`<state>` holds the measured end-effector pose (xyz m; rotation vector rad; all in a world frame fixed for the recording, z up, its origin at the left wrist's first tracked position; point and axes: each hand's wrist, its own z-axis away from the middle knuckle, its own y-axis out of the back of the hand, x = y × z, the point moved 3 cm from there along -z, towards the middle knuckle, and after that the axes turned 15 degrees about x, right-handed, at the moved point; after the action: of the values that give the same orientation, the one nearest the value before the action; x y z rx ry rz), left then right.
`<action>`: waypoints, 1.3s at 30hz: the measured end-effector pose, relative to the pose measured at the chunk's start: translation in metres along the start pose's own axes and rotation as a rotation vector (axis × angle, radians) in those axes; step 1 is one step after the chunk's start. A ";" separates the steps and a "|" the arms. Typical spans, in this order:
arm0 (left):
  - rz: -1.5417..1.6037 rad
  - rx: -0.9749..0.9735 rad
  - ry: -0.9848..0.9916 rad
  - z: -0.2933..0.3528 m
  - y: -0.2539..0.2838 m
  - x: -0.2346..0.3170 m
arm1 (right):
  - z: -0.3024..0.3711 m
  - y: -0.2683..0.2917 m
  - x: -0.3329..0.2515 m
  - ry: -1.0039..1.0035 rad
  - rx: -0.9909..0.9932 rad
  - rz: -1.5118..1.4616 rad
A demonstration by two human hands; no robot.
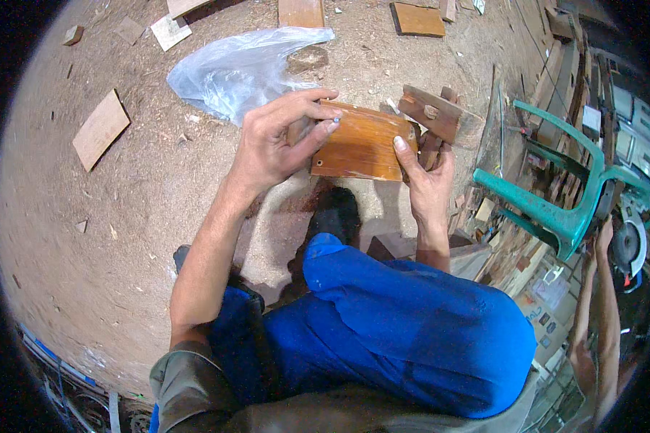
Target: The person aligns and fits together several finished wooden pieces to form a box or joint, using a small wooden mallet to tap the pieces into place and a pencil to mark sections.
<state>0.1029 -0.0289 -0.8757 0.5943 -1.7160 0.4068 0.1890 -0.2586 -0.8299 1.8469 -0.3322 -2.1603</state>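
My right hand (430,180) grips the right end of a varnished orange-brown wooden board (361,148), its thumb on the top face and the fingers beneath. A small hole shows near the board's lower left corner. At the upper left corner, my left hand (278,137) pinches something tiny and pale between thumb and finger; I cannot make out what it is. A darker wooden block (432,114) sits at the board's far right, close to my right fingers; whether it is joined to the board I cannot tell.
A crumpled clear plastic bag (227,72) lies on the sawdust-covered ground beyond my left hand. Loose wood pieces (101,130) are scattered around. On the right are a green plastic chair (556,209), stacked timber, and another person's arms (599,310) beside a circular saw (627,245).
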 end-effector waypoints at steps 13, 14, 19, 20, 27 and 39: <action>-0.009 0.002 0.009 0.000 0.003 -0.002 | -0.006 0.006 0.013 -0.048 0.113 0.092; -0.017 0.002 0.007 0.000 0.004 -0.002 | -0.008 0.010 0.012 -0.002 0.131 0.154; 0.007 -0.002 0.003 -0.002 0.002 -0.004 | -0.014 0.044 0.002 0.249 0.145 0.304; -0.004 -0.007 -0.005 -0.002 0.003 -0.004 | -0.008 0.041 -0.014 0.227 0.109 0.313; -0.001 0.011 -0.013 0.000 0.008 -0.009 | 0.028 0.006 -0.075 0.390 -0.226 0.308; -0.068 0.113 -0.105 0.001 0.009 -0.008 | 0.029 -0.009 -0.088 0.746 -0.330 0.470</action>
<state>0.0982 -0.0208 -0.8828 0.7662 -1.7760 0.4330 0.1725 -0.2195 -0.7473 1.9652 -0.1949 -1.0531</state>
